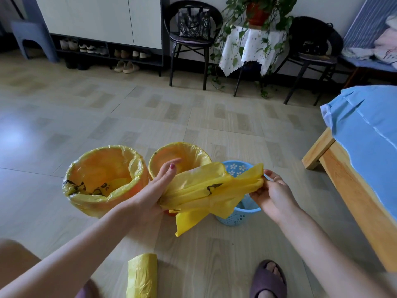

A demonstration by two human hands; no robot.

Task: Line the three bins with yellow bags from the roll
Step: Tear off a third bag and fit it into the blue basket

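Bins: three. Two lined bins, one (103, 179) left of the left hand (153, 195), one (179, 157) just beyond it; one unlined blue bin (238, 216) beneath the hands. Loose yellow bags: one (206, 190), between the left hand and the right hand (274, 195). Bag rolls: one (141, 276), on the floor nearer than the hands. Hands: two. Chairs beyond the hands: two.

No legible text anywhere
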